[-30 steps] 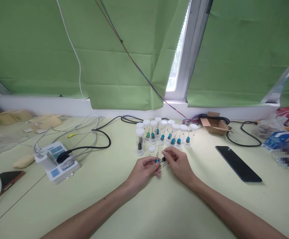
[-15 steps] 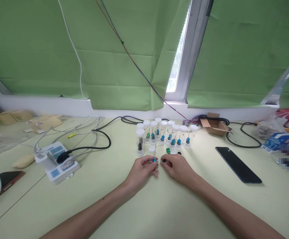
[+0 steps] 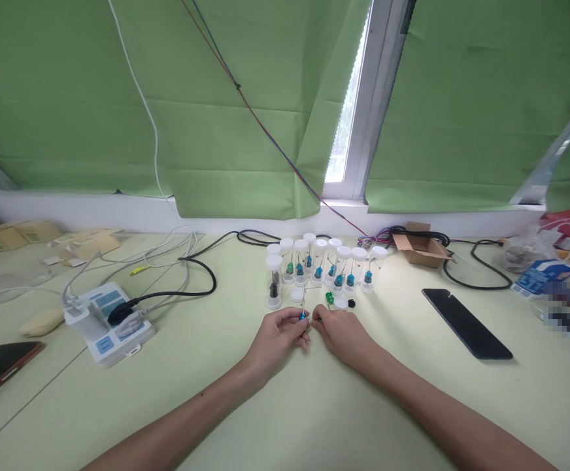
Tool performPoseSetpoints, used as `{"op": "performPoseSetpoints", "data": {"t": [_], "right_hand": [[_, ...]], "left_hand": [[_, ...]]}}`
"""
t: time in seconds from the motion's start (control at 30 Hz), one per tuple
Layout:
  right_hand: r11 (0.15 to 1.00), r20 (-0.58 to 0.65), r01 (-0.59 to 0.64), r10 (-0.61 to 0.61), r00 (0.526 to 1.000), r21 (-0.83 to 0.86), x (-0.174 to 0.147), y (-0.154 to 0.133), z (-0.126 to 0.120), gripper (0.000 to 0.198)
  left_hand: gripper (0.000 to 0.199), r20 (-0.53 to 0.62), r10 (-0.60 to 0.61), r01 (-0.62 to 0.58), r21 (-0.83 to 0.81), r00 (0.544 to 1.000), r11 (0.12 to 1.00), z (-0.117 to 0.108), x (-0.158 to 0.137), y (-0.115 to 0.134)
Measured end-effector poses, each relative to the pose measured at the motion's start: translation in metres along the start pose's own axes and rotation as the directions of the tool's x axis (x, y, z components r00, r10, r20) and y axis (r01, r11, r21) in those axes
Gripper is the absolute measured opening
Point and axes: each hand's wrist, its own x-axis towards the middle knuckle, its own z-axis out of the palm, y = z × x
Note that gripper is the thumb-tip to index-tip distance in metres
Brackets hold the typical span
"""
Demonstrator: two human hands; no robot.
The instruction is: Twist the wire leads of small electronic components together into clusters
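My left hand (image 3: 276,337) pinches a small blue part with a thin metal pin (image 3: 303,316) between thumb and fingertips, the pin pointing up. Close beside it, my right hand (image 3: 344,337) has its fingertips pressed together around a small dark piece, mostly hidden. Just beyond the hands lie a green part (image 3: 329,297), a black piece (image 3: 352,303) and two white caps, one on the left (image 3: 297,296) and one on the right (image 3: 340,304). Several clear tubes with white caps (image 3: 274,291) stand behind, holding similar blue, green or black parts with pins.
A white power strip (image 3: 128,333) with plugs and cables sits at left, near a phone (image 3: 8,366). A dark phone (image 3: 466,324) lies at right. An open cardboard box (image 3: 422,252) and black cables (image 3: 478,284) are at the back right.
My right hand has shifted slightly left, nearer the blue part. The dark piece in its fingertips is now more hidden, and the black piece on the table shows more fully.
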Motion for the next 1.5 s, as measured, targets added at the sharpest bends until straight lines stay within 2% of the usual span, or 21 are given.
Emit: {"op": "performPoseSetpoints", "data": {"t": [0.17, 0.3, 0.5, 0.7, 0.87, 1.0, 1.27, 1.5], "right_hand": [[0.982, 0.088, 0.059, -0.044, 0.995, -0.178, 0.001, -0.009, -0.009, 0.014], [0.981, 0.106, 0.057, -0.038, 0.994, -0.183, 0.001, -0.011, -0.013, 0.012], [0.998, 0.026, -0.027, 0.028, 0.999, -0.063, -0.003, -0.007, -0.011, 0.014], [0.989, -0.148, -0.070, 0.089, 0.985, 0.130, -0.004, -0.004, -0.013, 0.012], [0.958, -0.313, 0.020, 0.074, 0.947, 0.286, -0.001, 0.003, -0.007, 0.015], [0.936, -0.401, 0.100, 0.046, 0.915, 0.337, -0.001, 0.006, -0.002, 0.015], [0.893, -0.433, 0.151, 0.054, 0.900, 0.424, -0.004, 0.005, -0.004, 0.019], [0.811, -0.434, 0.199, 0.074, 0.898, 0.550, -0.005, 0.003, -0.011, 0.024]], "left_hand": [[0.033, 0.010, 0.002, -0.003, 0.005, 1.000, 1.000, -0.001, 0.000, -0.001], [0.034, 0.004, -0.001, 0.001, 0.002, 1.000, 1.000, 0.000, 0.000, 0.000], [0.033, -0.002, 0.002, -0.002, -0.024, 1.000, 1.000, -0.001, 0.001, -0.002], [0.033, -0.008, -0.011, 0.011, -0.041, 1.000, 0.999, -0.004, 0.002, -0.003], [0.034, -0.006, -0.013, 0.013, -0.023, 1.000, 1.000, -0.004, 0.001, -0.001], [0.032, -0.020, -0.011, 0.011, 0.010, 1.000, 1.000, -0.003, 0.001, -0.001], [0.029, -0.044, -0.008, 0.010, 0.041, 0.999, 0.999, -0.001, 0.000, 0.000], [0.030, -0.073, -0.009, 0.014, 0.065, 0.997, 0.998, 0.002, -0.002, 0.004]]}}
